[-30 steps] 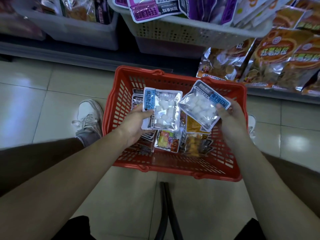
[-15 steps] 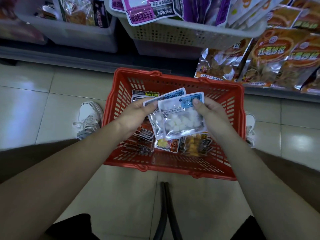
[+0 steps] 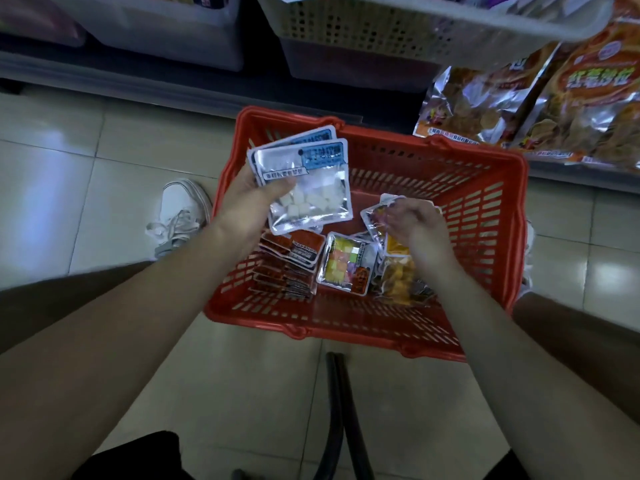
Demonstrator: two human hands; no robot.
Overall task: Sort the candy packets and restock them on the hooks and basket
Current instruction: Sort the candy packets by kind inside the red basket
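Packets of white candy (image 3: 308, 188) now paired in the left hand (image 3: 247, 199)

Half a second ago both hands were sliding the two packets together; now the left grip is clamped on their stacked edges, above the far-left corner of the red basket (image 3: 485, 220). Freed, the right hand (image 3: 414, 230) has dropped to the right of and below that grip, its own grip pinched on a yellow-candy packet (image 3: 375, 216) in the basket. One sort looks gathered; another begins; restocking is not yet started.
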